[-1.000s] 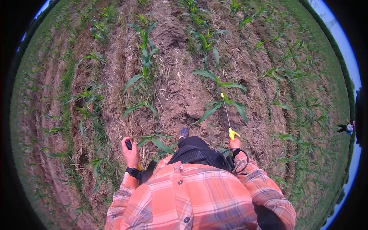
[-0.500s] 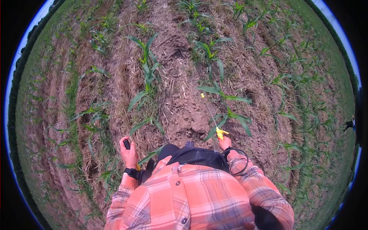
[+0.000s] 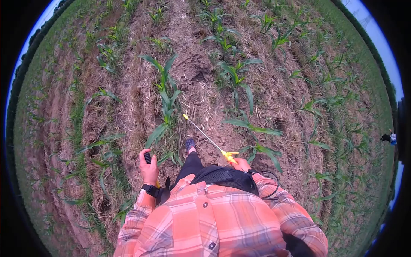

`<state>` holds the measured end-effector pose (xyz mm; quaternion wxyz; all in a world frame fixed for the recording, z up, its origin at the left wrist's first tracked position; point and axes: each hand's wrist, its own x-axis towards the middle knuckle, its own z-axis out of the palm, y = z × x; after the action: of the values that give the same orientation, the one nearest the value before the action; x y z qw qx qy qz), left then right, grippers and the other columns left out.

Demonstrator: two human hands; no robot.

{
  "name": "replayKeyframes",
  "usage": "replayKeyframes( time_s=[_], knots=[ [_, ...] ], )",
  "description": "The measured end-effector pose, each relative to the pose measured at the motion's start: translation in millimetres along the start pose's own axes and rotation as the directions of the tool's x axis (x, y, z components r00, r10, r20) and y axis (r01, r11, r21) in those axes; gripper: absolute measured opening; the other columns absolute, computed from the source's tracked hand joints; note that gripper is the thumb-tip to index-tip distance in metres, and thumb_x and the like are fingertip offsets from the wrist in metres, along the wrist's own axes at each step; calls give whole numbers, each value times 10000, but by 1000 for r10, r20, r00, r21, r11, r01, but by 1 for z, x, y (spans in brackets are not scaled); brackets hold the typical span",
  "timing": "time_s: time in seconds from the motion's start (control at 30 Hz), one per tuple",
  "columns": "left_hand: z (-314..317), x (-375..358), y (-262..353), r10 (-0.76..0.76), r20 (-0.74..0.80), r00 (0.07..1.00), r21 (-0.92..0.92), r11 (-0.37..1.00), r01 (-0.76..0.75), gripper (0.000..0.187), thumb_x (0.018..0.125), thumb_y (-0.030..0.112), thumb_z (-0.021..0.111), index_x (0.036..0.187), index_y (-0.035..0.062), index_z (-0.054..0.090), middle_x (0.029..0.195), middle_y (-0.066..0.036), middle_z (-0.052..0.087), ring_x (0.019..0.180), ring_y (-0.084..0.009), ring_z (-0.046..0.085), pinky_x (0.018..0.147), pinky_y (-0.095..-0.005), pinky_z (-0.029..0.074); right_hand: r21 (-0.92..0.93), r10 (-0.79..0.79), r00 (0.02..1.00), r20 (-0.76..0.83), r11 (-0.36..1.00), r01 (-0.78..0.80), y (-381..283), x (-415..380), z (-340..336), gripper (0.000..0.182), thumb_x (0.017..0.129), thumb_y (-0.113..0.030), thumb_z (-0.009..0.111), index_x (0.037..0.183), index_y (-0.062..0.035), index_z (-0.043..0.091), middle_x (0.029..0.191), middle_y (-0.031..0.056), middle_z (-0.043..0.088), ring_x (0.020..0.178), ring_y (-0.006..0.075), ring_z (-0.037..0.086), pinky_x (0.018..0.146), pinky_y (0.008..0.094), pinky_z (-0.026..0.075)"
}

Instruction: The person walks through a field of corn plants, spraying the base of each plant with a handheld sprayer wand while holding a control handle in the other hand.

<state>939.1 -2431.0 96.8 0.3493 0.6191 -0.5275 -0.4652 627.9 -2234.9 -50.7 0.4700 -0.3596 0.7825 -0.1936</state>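
Note:
My left hand (image 3: pixel 149 171) is closed around a black ribbed handle (image 3: pixel 147 158), whose top end sticks out above the fingers. Held at my right side, a spray wand (image 3: pixel 208 139) has its yellow trigger grip (image 3: pixel 229 157) in my closed right hand (image 3: pixel 242 165). The thin metal tube slants forward and left, and its yellow nozzle (image 3: pixel 185 116) hangs just right of a young corn plant (image 3: pixel 166 103). Another corn plant (image 3: pixel 259 150) grows close ahead of my right hand. I cannot make out any spray.
Rows of young corn (image 3: pixel 234 73) run ahead on both sides of a strip of bare soil (image 3: pixel 195 68) with straw. My foot in a dark patterned shoe (image 3: pixel 189 143) is forward. A black hose (image 3: pixel 274 175) loops by my right wrist. A distant person (image 3: pixel 392 138) stands far right.
The wand has swung left, its nozzle going from the right-hand row across to the left-hand one. My right hand has moved slightly left, and a foot has come forward into view.

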Motion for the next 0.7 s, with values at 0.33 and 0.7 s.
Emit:
replayKeyframes(
  time_s=[0.33, 0.7],
  knots=[
    [4, 115, 22, 17, 35, 999, -50, 999, -15, 239, 775, 64, 511, 989, 126, 426, 540, 22, 394, 349, -61, 375, 294, -203, 308, -213, 205, 882, -424, 924, -318, -4, 63, -40, 239, 704, -282, 553, 753, -56, 616, 651, 152, 581, 644, 289, 578, 591, 378, 439],
    [11, 181, 36, 7, 56, 998, -150, 989, 2, 229, 767, 63, 514, 966, 142, 434, 546, 24, 405, 351, -60, 378, 291, -207, 298, 107, 508, 671, -540, 833, -543, -1, 99, -88, 326, 693, -310, 546, 763, 3, 606, 754, 204, 586, 741, 344, 568, 660, 413, 440]
  ],
)
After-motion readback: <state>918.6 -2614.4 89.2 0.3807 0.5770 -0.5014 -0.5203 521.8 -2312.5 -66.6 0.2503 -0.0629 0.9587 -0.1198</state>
